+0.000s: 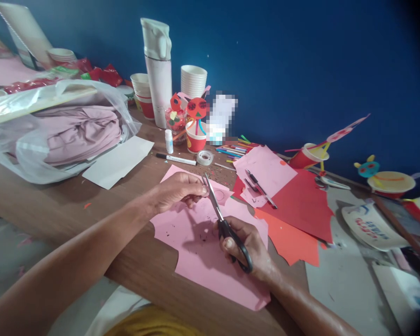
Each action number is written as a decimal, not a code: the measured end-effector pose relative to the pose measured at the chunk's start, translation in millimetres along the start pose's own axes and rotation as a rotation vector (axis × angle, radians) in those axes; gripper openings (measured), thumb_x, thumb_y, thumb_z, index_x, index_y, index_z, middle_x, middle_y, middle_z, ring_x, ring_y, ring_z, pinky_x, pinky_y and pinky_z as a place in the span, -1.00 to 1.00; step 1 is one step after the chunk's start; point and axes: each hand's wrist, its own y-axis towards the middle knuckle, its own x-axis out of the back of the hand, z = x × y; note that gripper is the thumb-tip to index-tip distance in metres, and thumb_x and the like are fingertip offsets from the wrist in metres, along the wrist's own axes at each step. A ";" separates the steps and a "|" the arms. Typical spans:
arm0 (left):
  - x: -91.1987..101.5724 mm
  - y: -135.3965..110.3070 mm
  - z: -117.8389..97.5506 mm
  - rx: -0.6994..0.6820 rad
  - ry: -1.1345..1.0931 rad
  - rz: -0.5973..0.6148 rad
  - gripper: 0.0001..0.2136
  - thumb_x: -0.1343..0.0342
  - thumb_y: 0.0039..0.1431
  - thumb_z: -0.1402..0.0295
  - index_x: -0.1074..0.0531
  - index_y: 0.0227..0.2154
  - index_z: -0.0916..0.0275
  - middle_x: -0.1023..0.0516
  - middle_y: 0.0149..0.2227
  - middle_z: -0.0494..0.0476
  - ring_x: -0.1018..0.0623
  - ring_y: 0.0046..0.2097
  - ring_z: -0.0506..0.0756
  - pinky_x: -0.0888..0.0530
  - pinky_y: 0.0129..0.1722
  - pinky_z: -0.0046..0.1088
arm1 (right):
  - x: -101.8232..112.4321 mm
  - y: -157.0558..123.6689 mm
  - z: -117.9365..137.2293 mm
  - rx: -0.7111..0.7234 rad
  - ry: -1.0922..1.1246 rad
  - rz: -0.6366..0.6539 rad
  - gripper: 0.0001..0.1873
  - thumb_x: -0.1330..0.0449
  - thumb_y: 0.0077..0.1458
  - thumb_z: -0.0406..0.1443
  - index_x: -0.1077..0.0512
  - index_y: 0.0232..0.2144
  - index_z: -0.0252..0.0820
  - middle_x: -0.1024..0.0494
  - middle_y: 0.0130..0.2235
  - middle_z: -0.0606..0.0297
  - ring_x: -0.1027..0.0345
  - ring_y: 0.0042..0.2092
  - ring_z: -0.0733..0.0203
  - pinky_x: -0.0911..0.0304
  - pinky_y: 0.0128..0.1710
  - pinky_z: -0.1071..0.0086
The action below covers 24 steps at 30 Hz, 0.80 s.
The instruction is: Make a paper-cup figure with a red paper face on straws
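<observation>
My right hand [247,245] grips black-handled scissors [215,200], with the fingers through the handle loops. The blades point up and away, and their tips are beside my left fingertips. Held closed in a pinch, my left hand [182,189] has a small piece of pink paper [223,193] with a circle drawn on it. The blades cross in front of this piece; whether they touch it I cannot tell. Below both hands lies a larger pink sheet [210,270] with cut-out edges and dark specks.
Behind the hands are a marker [177,159], a glue stick [168,141], a tape roll [205,157] and a red cup [196,140] with a paper face. Pens [262,189] lie on paper at right. A plastic bag [56,130] stands left; a tall white flask [157,79] stands near the wall.
</observation>
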 end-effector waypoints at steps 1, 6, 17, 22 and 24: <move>-0.5 0.0 0.4 -0.001 0.000 -0.002 -0.84 -0.13 -0.04 0.37 -0.39 -0.64 0.32 -0.31 -0.64 -0.04 -0.29 -0.58 -0.09 -0.24 -0.55 -0.56 | -0.3 0.2 0.6 0.002 0.000 -0.009 -0.53 -0.23 -0.11 0.04 -0.32 -0.37 -0.24 -0.28 -0.59 0.43 -0.13 -0.61 0.42 -0.08 -0.65 0.55; -5.2 0.0 4.7 0.003 -0.041 0.000 -0.81 -0.17 -0.03 0.29 -0.39 -0.58 0.32 -0.30 -0.62 -0.06 -0.29 -0.58 -0.10 -0.21 -0.59 -0.59 | -2.8 1.5 6.0 -0.019 0.013 -0.052 -0.51 -0.24 -0.14 0.06 -0.32 -0.38 -0.24 -0.29 -0.61 0.44 -0.12 -0.62 0.43 -0.08 -0.66 0.54; -7.4 2.4 7.8 -0.056 -0.114 -0.041 -0.85 -0.16 -0.04 0.35 -0.37 -0.58 0.31 -0.34 -0.58 -0.05 -0.34 -0.55 -0.10 -0.34 -0.52 -0.55 | -2.1 0.6 -0.3 0.004 0.046 -0.023 -0.58 -0.24 -0.06 -0.03 -0.34 -0.31 -0.25 -0.30 -0.57 0.42 -0.14 -0.59 0.44 -0.10 -0.64 0.56; -6.2 2.0 8.9 -0.044 -0.123 -0.021 -0.88 -0.13 -0.02 0.37 -0.38 -0.56 0.31 -0.36 -0.57 -0.04 -0.36 -0.56 -0.10 -0.33 -0.54 -0.57 | -4.2 0.5 -1.2 0.073 0.080 0.019 -0.55 -0.19 -0.03 0.02 -0.31 -0.29 -0.23 -0.28 -0.55 0.43 -0.14 -0.57 0.42 -0.11 -0.61 0.53; -5.6 2.5 10.3 -0.044 -0.127 -0.008 -0.89 -0.13 -0.02 0.37 -0.38 -0.55 0.30 -0.40 -0.55 -0.02 -0.37 -0.56 -0.10 -0.33 -0.53 -0.56 | -5.3 0.8 1.2 0.083 0.067 0.020 -0.51 -0.16 -0.03 0.07 -0.30 -0.28 -0.24 -0.28 -0.55 0.42 -0.14 -0.56 0.40 -0.13 -0.58 0.50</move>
